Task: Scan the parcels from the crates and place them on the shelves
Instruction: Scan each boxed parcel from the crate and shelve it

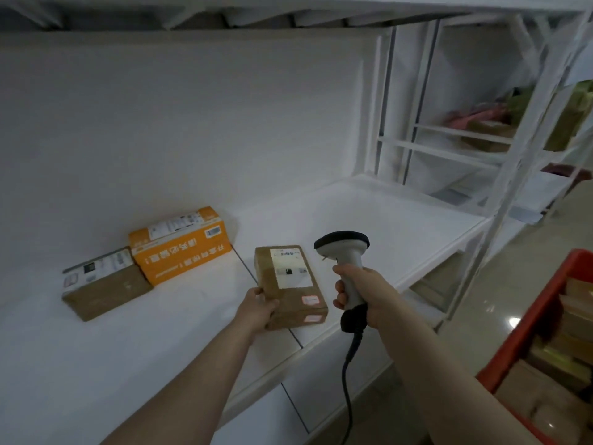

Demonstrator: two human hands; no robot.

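Unfortunately, several parts are hard to read. The red crate (529,322) at the right is cut off by the right and bottom edges of the view, so only one long wall and part of the inside show. In it lie brown parcels (568,351), packed close together, and their number cannot be counted. The further rack (449,149) beyond the right end of the shelf is blurred. Pink, green and brown things (487,123) sit on it, but what they are is not clear. The print on every label is too soft to read.

The left grip (258,308) holds the near left corner of the brown parcel (290,285), and some of its fingers are hidden by the box. This parcel is near the front edge of the white shelf (369,213), over the dark seam between two shelf boards, with its white label up. Whether it rests on the shelf or is just above it, I cannot tell.

The right grip (362,293) is closed around the handle of the scanner (343,252), just beside the parcel on its right. The dark cable (348,380) hangs down and leaves the view at the bottom edge.

Further left and nearer the back of the shelf, an orange box (183,248) and a small brown box (102,284) stand touching each other, apart from the held parcel.
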